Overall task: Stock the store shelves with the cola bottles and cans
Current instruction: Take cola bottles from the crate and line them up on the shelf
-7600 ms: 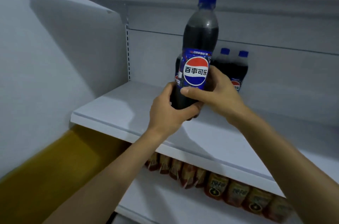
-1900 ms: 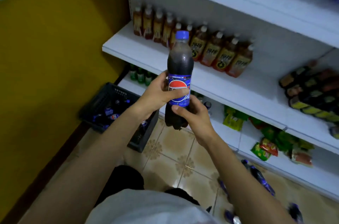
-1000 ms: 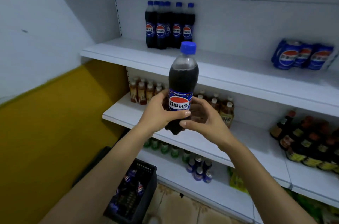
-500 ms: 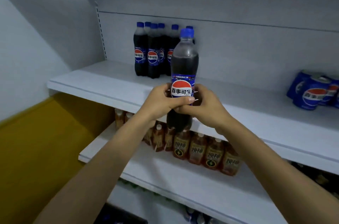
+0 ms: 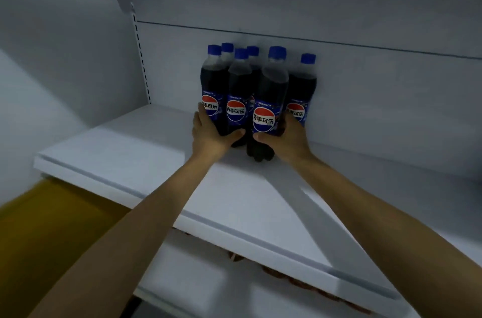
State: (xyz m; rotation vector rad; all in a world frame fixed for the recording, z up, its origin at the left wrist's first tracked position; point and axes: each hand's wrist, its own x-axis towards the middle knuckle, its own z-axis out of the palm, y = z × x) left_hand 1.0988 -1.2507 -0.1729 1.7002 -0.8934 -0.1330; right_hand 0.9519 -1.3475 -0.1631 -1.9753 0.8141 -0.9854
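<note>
Several cola bottles with blue caps stand in a cluster at the back of the white top shelf (image 5: pixel 146 153). My right hand (image 5: pixel 290 140) grips the front right cola bottle (image 5: pixel 271 88) low on its body, thumb across the front; its base rests on the shelf beside the others. My left hand (image 5: pixel 208 136) cups the front left cola bottles (image 5: pixel 237 83), fingers round the left side and thumb across the front. Both hands press the bottles together.
The shelf's white side panel (image 5: pixel 65 57) rises on the left and the back wall stands right behind the cluster. Brown drink bottles (image 5: pixel 289 280) peek out on the shelf below. A yellow wall (image 5: pixel 39 234) lies at the lower left.
The bottle held up in both hands has gone down onto the top shelf next to the cluster. My left hand has shifted from that bottle to the left bottles.
</note>
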